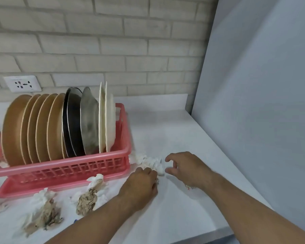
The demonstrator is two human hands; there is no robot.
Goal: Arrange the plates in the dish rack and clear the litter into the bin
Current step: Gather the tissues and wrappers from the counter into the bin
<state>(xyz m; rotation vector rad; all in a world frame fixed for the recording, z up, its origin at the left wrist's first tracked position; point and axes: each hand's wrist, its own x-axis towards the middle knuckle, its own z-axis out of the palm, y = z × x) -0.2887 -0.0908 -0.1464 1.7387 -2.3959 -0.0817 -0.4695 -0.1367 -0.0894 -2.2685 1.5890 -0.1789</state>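
Several plates (60, 124) stand on edge in our pink dish rack (69, 166), slotted upright, likely to drain. Soiled paper wads (90, 198) lie at its six o'clock. Our left hand (141, 185) curls onto a white tissue (152, 163) at its one o'clock. Our right hand (183, 168) hovers half open at the tissue's three o'clock, holding nothing. We see no bin.
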